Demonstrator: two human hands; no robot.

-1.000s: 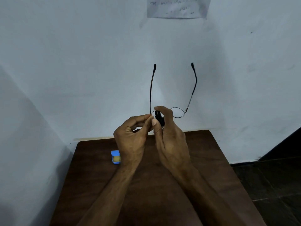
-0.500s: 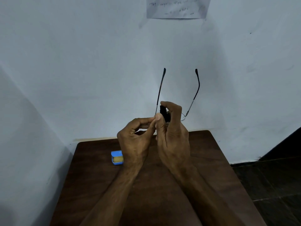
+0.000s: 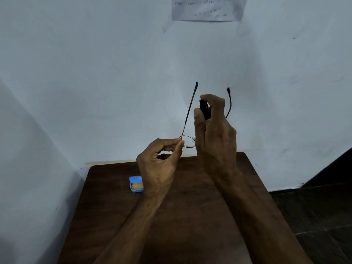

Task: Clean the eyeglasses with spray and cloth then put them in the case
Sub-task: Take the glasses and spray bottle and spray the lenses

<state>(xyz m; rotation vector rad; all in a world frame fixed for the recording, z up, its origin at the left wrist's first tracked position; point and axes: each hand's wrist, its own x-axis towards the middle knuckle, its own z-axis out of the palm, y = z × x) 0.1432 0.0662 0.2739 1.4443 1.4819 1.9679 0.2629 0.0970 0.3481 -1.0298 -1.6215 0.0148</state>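
1. My left hand (image 3: 158, 164) pinches the eyeglasses (image 3: 188, 141) at the left corner of the frame, thumb and forefinger pressed together on the thin metal just where the temple joins the rim.
2. The eyeglasses are up in the air above the far edge of the table (image 3: 190, 225), in front of the pale wall. The frame is fine wire with a round rim, and both slim temples stand upward, ending in dark, slightly curved tips.
3. My right hand (image 3: 215, 138) is curled round a small black spray bottle (image 3: 204, 109), with the forefinger hooked over its top and the thumb against its side. It is just right of the left temple and above the lens.
4. The table is dark brown wood with a matte grain and rounded far corners.
5. A small blue box (image 3: 136, 184) lies open on the table's left side, with something yellowish inside.
6. A sheet of paper (image 3: 207, 8) with faint handwriting hangs high on the wall.
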